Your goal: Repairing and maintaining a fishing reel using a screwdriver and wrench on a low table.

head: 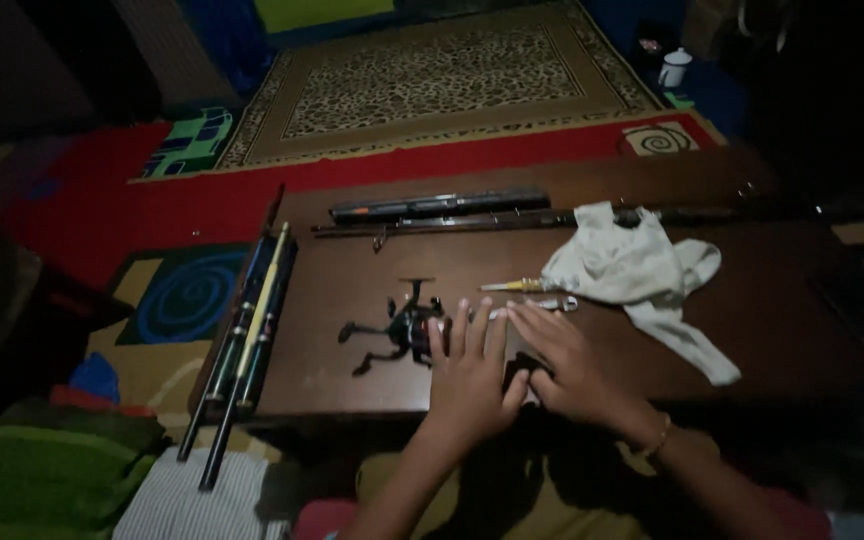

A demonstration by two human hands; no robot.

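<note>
Head view, dim light. I see my left hand (467, 375) flat on the low wooden table (352, 370), fingers spread and extended, palm down, gripping nothing. Its index finger lies just beside, possibly touching, the black fishing reel (402, 330); I cannot tell for sure.

My right hand (562, 365) rests next to the left, thumbs meeting over a small dark object (524, 375) near the table's front edge. The fingers are half-extended and point toward the far left. Whether the right hand actually pinches that dark object I cannot tell; too dark. A thin bracelet (660, 437) sits on the right wrist.

The reel stands on the tabletop just left of my left hand, handle and bail arm sticking out.

Just beyond the right fingertips lies a small silvery metal piece (550, 303), and beside it a pale, pointed yellowish tool (512, 286). Its far end is tucked under a crumpled white cloth (637, 270), which trails toward the right front of the table.

Along the far edge lie a dark rod section (442, 205) and a thinner long rod (432, 226), parallel, running left to right.

On the left edge, a bundle of rods (247, 340), dark with one yellow, overhangs the front of the table.

Beyond the table: a red carpet (152, 215), a leopard-pattern rug (432, 80), and a white cup (673, 68) far right.
</note>
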